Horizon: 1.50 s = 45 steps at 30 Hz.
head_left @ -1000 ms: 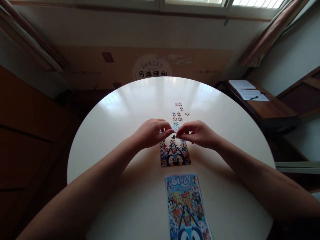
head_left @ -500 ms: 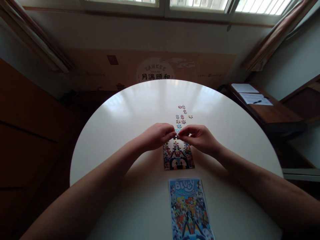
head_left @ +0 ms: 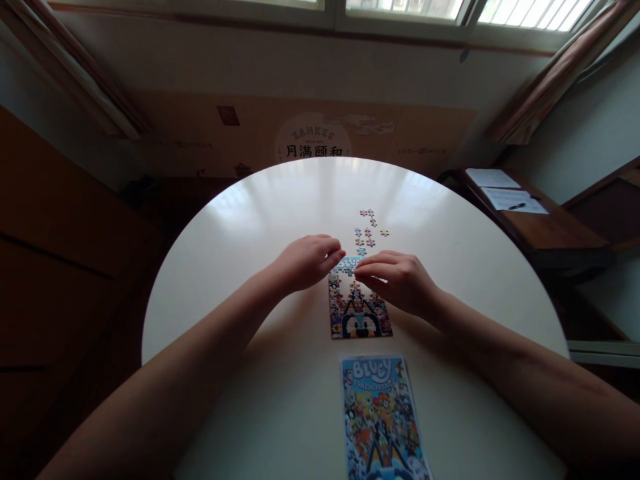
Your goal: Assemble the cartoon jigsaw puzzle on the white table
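A partly assembled jigsaw puzzle lies on the white round table, with a pale gap in its middle. Its blue top strip shows between my hands. At the upper left edge of the puzzle, my left hand is raised slightly, its fingers curled together; whatever they hold, if anything, is too small to name. My right hand has its thumb and fingertips closed at the puzzle's upper right part, over a small piece I cannot make out clearly. Loose puzzle pieces lie just beyond the puzzle.
Nearer me lies a printed picture sheet with the word Bluey. To the right, beyond the table, a wooden desk bears papers and a pen. A wall with windows and curtains stands behind the table.
My left hand has drawn back up and left from the puzzle, uncovering its blue top strip. My right hand stays over the puzzle, its fingers more extended. The view has shifted slightly.
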{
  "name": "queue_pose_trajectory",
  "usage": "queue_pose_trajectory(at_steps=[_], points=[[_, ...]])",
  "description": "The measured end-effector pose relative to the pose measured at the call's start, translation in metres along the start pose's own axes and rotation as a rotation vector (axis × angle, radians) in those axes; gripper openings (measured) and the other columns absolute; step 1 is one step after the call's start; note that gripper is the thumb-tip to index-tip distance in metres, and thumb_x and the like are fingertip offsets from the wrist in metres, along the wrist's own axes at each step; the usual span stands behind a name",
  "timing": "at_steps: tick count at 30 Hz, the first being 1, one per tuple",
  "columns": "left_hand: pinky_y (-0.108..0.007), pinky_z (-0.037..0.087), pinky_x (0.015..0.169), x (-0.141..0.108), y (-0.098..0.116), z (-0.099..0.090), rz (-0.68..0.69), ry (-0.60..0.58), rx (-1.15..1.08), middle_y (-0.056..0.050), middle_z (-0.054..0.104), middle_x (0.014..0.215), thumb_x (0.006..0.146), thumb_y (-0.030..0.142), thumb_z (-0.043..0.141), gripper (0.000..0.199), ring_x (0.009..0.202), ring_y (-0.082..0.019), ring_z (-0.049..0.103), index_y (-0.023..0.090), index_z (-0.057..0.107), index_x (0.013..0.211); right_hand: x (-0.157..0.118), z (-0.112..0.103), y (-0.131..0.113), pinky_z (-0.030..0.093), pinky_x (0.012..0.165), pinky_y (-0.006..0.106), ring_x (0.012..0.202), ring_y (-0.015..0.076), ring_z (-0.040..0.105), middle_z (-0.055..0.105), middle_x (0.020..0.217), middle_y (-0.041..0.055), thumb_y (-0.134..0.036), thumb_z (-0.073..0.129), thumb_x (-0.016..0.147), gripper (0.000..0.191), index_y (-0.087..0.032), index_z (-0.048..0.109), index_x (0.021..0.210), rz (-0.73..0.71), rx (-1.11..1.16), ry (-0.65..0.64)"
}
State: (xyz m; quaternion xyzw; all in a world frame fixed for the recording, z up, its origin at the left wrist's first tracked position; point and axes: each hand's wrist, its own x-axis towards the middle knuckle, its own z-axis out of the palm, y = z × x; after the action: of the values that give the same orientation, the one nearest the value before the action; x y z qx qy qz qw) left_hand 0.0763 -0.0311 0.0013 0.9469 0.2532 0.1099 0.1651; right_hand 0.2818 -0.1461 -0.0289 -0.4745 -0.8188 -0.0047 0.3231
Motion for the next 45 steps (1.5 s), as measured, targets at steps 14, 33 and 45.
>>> queue_pose_trajectory(at_steps=[14,33,45], points=[[-0.030,0.034,0.056,-0.003,-0.015,-0.002,-0.096,-0.122,0.176,-0.007,0.070,0.085,0.088,0.042,0.059,0.028,0.072,-0.019,0.057,0.019,0.063,0.072,0.008,0.020,0.003,0.050,0.076,0.038,0.081,0.0209,0.067,0.080,0.097,0.0009,-0.030,0.058,0.098,0.021,-0.027,0.078,0.094,-0.009,-0.091,-0.030],[-0.032,0.038,0.058,-0.004,-0.012,0.001,-0.082,-0.107,0.173,-0.008,0.069,0.083,0.089,0.049,0.057,0.035,0.067,-0.019,0.057,0.019,0.067,0.073,0.010,0.023,0.003,0.053,0.090,0.043,0.099,0.0237,0.065,0.076,0.110,0.0027,-0.027,0.060,0.096,0.018,-0.029,0.078,0.099,0.030,-0.052,-0.095],[-0.030,0.033,0.054,-0.001,-0.010,0.005,-0.135,-0.119,0.204,-0.008,0.069,0.085,0.089,0.056,0.056,0.042,0.067,-0.019,0.056,0.019,0.067,0.073,0.006,0.021,0.004,0.049,0.108,0.052,0.121,0.0276,0.060,0.071,0.123,0.0084,-0.023,0.061,0.094,0.020,-0.025,0.077,0.106,0.009,-0.024,-0.077]])
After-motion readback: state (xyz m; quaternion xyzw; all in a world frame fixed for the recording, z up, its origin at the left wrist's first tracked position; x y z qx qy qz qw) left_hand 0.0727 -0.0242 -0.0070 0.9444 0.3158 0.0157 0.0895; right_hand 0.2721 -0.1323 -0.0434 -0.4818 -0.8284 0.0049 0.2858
